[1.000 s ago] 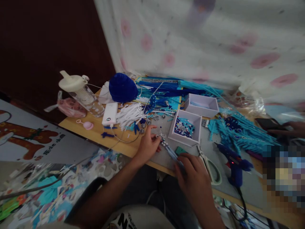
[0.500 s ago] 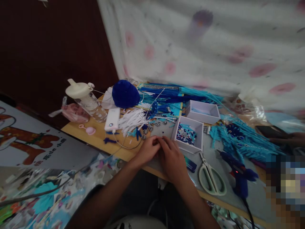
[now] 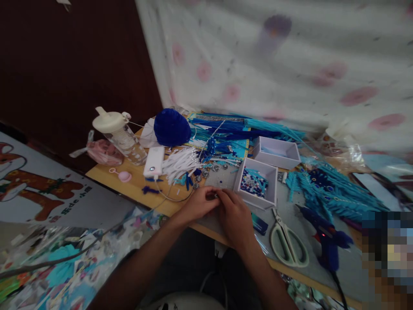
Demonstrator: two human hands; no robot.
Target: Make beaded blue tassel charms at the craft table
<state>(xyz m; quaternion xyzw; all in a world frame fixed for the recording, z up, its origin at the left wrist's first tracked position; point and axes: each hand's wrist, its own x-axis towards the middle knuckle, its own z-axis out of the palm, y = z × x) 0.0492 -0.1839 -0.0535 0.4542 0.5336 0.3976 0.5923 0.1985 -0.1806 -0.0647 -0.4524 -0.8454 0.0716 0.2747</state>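
Here, the worktable [image 3: 132, 188]: a wooden top, partly covered by a grey mat [image 3: 288, 203]; a person's two hands meet near its front edge, the centre of the clock.
Glue gun [image 3: 329, 237]: blue and corded, between three and four o'clock, a red light showing.
Scissors [image 3: 284, 231]: pale-handled, lying untouched on the mat at four o'clock.
White box [image 3: 254, 200]: open-topped, at two o'clock just beside the right hand, with mixed beads [image 3: 253, 181] inside.
Right hand [image 3: 235, 215]: fingers bent in toward the left; whether their tips pinch or merely brace, one cannot tell.
Left hand [image 3: 201, 204]: thumb and forefinger curled together, apparently pinching a small piece.
Small piece [image 3: 215, 196]: between the meeting fingertips, mostly hidden, only a pale glint visible. The step in hand looks like fine two-handed fingertip work; the next move seems to call for a steady left pinch.
Loose bead [image 3: 221, 181]: dark, at twelve o'clock, just beyond the fingertips, touching neither hand.
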